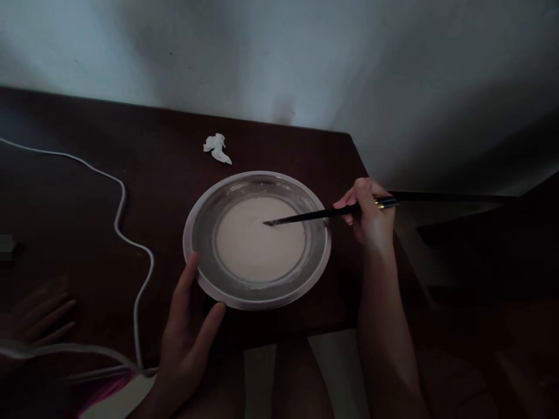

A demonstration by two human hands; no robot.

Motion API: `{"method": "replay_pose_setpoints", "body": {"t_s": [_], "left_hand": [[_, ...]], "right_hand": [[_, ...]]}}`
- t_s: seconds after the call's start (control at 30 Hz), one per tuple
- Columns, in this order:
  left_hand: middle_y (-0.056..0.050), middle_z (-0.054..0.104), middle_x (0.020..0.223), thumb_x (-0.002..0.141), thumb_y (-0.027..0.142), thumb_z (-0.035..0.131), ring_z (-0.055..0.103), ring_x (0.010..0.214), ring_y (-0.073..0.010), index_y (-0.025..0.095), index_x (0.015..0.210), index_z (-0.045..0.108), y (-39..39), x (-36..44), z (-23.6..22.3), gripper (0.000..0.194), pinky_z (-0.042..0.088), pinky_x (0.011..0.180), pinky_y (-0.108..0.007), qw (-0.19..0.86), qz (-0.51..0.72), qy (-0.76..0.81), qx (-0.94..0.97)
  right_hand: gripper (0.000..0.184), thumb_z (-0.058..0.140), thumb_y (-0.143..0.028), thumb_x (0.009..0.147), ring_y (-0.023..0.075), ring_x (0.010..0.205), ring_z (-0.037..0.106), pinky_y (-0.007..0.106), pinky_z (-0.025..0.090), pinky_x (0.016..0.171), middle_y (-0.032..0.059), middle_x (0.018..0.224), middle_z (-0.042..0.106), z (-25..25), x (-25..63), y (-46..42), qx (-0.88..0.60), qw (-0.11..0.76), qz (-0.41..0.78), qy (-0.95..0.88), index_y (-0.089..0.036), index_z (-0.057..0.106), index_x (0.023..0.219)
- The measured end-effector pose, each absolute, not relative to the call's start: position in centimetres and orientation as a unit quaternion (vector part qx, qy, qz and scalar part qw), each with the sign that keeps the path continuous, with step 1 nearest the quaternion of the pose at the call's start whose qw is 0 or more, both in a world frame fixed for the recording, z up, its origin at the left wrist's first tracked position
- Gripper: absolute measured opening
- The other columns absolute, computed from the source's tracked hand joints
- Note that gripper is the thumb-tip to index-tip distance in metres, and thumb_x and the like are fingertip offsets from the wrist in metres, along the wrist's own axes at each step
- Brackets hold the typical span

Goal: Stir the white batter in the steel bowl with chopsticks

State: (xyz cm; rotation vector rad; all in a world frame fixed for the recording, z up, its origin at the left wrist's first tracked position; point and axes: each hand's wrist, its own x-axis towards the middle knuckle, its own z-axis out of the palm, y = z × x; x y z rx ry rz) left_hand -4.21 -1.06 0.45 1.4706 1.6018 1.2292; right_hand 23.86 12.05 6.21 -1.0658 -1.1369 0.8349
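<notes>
A round metal bowl [322,263] with a wide rim sits on the dark table. Inside it is a whitish liquid [257,250]. My right hand [371,212], at the bowl's right side, is closed around black chopsticks [314,215] with gold bands near the back end. Their tips reach into the liquid near its middle and look wet. My left hand [186,337] is at the bowl's lower left, fingers apart. Its forefinger and thumb are stretched out against the rim, not wrapped round it.
A crumpled white tissue [217,148] lies behind the bowl. A white cable [120,203] winds along the table's left side. Another person's hand [43,317] rests at the far left. A pale wall [262,58] stands behind the table, whose right edge runs beyond my right hand.
</notes>
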Motion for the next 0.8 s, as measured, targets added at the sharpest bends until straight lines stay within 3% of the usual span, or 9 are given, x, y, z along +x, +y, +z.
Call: {"method": "replay_pose_setpoints", "body": {"t_s": [0.1, 0.2, 0.27, 0.43, 0.6, 0.73, 0.8], "left_hand": [[0.005, 0.040, 0.160, 0.088, 0.035, 0.066, 0.032, 0.150, -0.0255, 0.040, 0.150, 0.040, -1.09, -4.22, 0.34, 0.068, 0.034, 0.120, -0.034, 0.310, 0.469, 0.609, 0.560], [0.005, 0.039, 0.161, 0.088, 0.034, 0.066, 0.030, 0.150, -0.0256, 0.039, 0.151, 0.040, -1.12, -4.25, 0.27, 0.068, 0.033, 0.121, -0.034, 0.310, 0.468, 0.607, 0.563], [0.004, 0.038, 0.161, 0.088, 0.034, 0.065, 0.031, 0.150, -0.0253, 0.039, 0.151, 0.039, -1.13, -4.25, 0.25, 0.068, 0.033, 0.121, -0.034, 0.306, 0.467, 0.610, 0.562], [0.004, 0.037, 0.162, 0.089, 0.034, 0.065, 0.033, 0.149, -0.0247, 0.037, 0.152, 0.039, -1.06, -4.19, 0.23, 0.068, 0.035, 0.119, -0.034, 0.313, 0.465, 0.609, 0.561], [0.009, 0.042, 0.159, 0.088, 0.036, 0.064, 0.042, 0.144, -0.0186, 0.040, 0.151, 0.039, -0.88, -4.30, 0.09, 0.067, 0.035, 0.117, -0.027, 0.286, 0.474, 0.596, 0.583], [0.011, 0.043, 0.158, 0.089, 0.034, 0.063, 0.043, 0.143, -0.0138, 0.041, 0.151, 0.039, -0.71, -4.32, 0.01, 0.067, 0.036, 0.114, -0.020, 0.283, 0.474, 0.588, 0.591], [0.011, 0.043, 0.157, 0.089, 0.034, 0.064, 0.043, 0.143, -0.0129, 0.040, 0.151, 0.040, -0.68, -4.25, 0.08, 0.067, 0.036, 0.112, -0.018, 0.281, 0.480, 0.584, 0.591]], "right_hand": [[0.048, 0.067, -0.054, 0.084, 0.0038, 0.032, 0.038, 0.020, 0.024, 0.030, -0.0036, 0.049, 0.062, 6.29, 23.98, 11.92, -0.449, 0.624, 0.395, -0.503, -0.021, 0.049, 0.054], [0.043, 0.069, -0.055, 0.082, 0.0051, 0.037, 0.046, 0.020, 0.033, 0.034, -0.0024, 0.056, 0.068, 6.23, 23.81, 11.81, -0.440, 0.571, 0.428, -0.545, -0.021, 0.055, 0.059], [0.041, 0.069, -0.054, 0.082, 0.0054, 0.039, 0.049, 0.020, 0.036, 0.035, -0.0020, 0.059, 0.070, 6.20, 23.78, 11.86, -0.446, 0.586, 0.405, -0.543, -0.021, 0.057, 0.060], [0.047, 0.066, -0.053, 0.085, 0.0040, 0.033, 0.041, 0.020, 0.025, 0.030, -0.0030, 0.050, 0.063, 6.24, 23.91, 11.98, -0.436, 0.636, 0.396, -0.499, -0.020, 0.052, 0.053], [0.040, 0.071, -0.052, 0.081, 0.0053, 0.040, 0.051, 0.020, 0.038, 0.037, -0.0015, 0.061, 0.071, 6.04, 23.79, 12.07, -0.433, 0.588, 0.410, -0.547, -0.020, 0.059, 0.060], [0.046, 0.067, -0.053, 0.084, 0.0037, 0.034, 0.042, 0.020, 0.028, 0.032, -0.0024, 0.053, 0.066, 6.12, 23.97, 12.06, -0.455, 0.644, 0.362, -0.498, -0.020, 0.053, 0.054], [0.048, 0.067, -0.055, 0.083, 0.0036, 0.033, 0.039, 0.020, 0.026, 0.031, -0.0029, 0.050, 0.063, 6.19, 23.94, 11.92, -0.444, 0.625, 0.391, -0.508, -0.020, 0.052, 0.053]]}}
